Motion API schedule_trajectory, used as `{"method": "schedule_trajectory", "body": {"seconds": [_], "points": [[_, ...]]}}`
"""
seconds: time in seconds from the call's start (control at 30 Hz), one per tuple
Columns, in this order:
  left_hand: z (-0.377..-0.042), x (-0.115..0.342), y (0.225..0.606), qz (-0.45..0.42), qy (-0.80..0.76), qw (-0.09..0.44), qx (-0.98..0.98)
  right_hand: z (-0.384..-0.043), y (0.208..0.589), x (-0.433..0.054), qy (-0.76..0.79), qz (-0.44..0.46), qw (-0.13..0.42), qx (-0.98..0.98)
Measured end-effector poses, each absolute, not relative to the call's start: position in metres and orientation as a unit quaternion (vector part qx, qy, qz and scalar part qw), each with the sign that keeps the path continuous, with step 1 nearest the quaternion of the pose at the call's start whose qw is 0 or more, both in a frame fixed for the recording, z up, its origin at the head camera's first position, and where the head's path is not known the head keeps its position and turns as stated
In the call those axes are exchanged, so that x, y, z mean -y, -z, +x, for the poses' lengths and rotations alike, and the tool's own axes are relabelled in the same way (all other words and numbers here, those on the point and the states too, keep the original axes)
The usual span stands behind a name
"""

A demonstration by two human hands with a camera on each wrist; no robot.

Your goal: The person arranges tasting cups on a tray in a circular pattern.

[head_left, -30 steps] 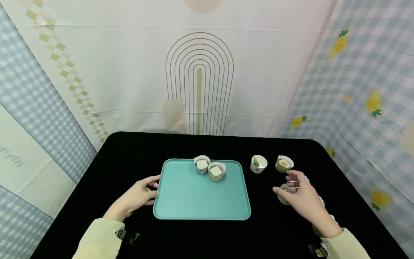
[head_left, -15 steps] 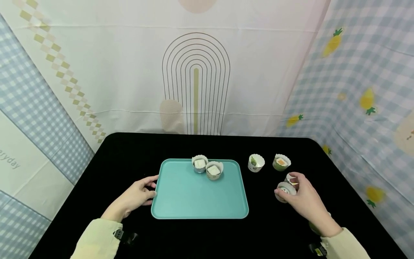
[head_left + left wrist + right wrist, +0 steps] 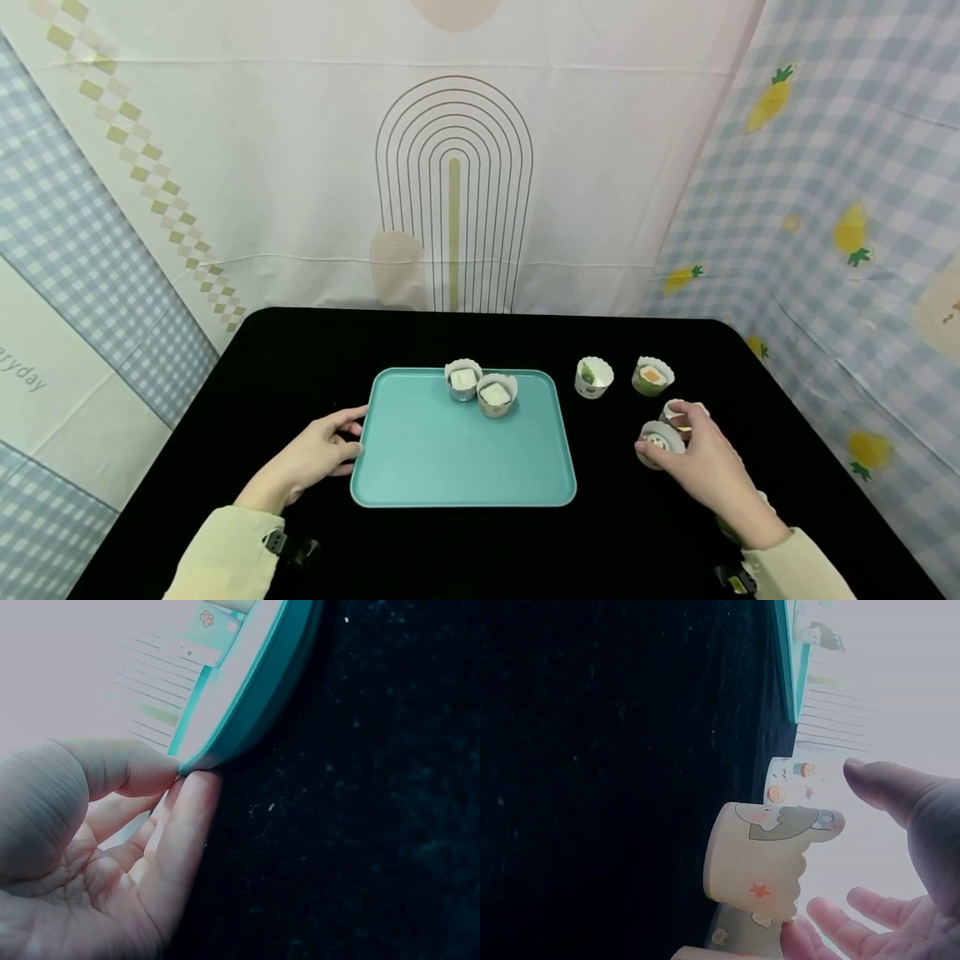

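Note:
On the black table lies a teal tray [image 3: 457, 458]. My left hand [image 3: 311, 458] holds its left edge; in the left wrist view the thumb and a finger pinch the rim. Two paper baking cups, one grey-blue [image 3: 462, 390] and one beige [image 3: 493, 408], stand together at the tray's back edge, each with a white block inside. My right hand [image 3: 708, 475] is spread around a scalloped paper cup [image 3: 757, 859] right of the tray. In the right wrist view its thumb stands off from the cup, with relaxed fingertips near the rim.
A white cup [image 3: 594, 387] with something green inside and a green cup [image 3: 647, 386] with an orange-and-white piece stand behind the right hand. Another white cup [image 3: 666, 412] is partly covered by its fingers. A green cup [image 3: 726, 528] shows beside the right wrist.
My right hand has come down around the scalloped cup, its thumb now overlapping the near side. The head view has shifted slightly. The left hand stays at the tray.

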State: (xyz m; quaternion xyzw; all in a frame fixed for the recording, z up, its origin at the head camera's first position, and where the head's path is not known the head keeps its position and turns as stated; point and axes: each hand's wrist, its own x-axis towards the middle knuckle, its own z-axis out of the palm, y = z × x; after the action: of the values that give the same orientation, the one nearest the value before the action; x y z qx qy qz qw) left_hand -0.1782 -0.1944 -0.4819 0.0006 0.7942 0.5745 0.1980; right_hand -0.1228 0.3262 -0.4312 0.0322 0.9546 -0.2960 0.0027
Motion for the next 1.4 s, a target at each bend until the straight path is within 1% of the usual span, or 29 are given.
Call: {"method": "schedule_trajectory", "body": {"seconds": [0.13, 0.3, 0.67, 0.77, 1.13, 1.4], "points": [[-0.178, 0.195, 0.480, -0.002, -0.574, 0.202, -0.793, -0.123, 0.434, -0.322, 0.329, 0.020, 0.009, -0.944], [-0.178, 0.196, 0.479, -0.003, -0.577, 0.203, -0.791, -0.124, 0.439, -0.312, 0.367, 0.008, 0.040, -0.929], [-0.176, 0.196, 0.479, -0.004, -0.579, 0.201, -0.790, -0.123, 0.452, -0.294, 0.416, 0.047, 0.091, -0.904], [-0.176, 0.196, 0.478, -0.004, -0.580, 0.200, -0.789, -0.122, 0.457, -0.291, 0.405, 0.056, 0.087, -0.908], [-0.177, 0.192, 0.479, -0.007, -0.579, 0.200, -0.790, -0.121, 0.472, -0.290, 0.375, 0.061, 0.045, -0.924], [-0.176, 0.193, 0.477, -0.009, -0.579, 0.199, -0.791, -0.125, 0.465, -0.282, 0.392, 0.056, 0.041, -0.917]]}}
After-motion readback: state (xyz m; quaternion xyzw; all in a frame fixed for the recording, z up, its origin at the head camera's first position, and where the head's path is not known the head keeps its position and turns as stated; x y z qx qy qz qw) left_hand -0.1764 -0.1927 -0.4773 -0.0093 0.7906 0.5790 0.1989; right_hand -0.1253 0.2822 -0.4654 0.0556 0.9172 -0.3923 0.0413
